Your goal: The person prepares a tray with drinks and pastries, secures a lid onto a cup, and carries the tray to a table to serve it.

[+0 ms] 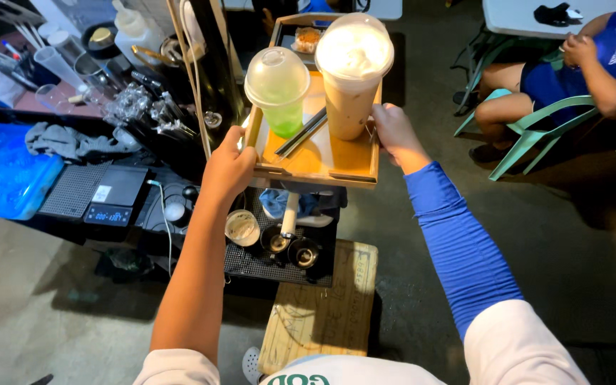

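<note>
Grip: left hand [228, 167] and right hand [392, 132] clasped opposite rims of rectangular wooden tray [347, 165] | kept level so green dome-lidded cup [279, 89] and tall brown creamy cup [352, 75] stood upright.

Location: small drinks stall. Evidence: worktop [73, 214] carrying digital scale [112, 194], measuring cups [279, 242], syrup bottles [133, 28]; dome-lidded drinks [351, 71] on serving tray [344, 160]; seated customer [586, 71].
</note>
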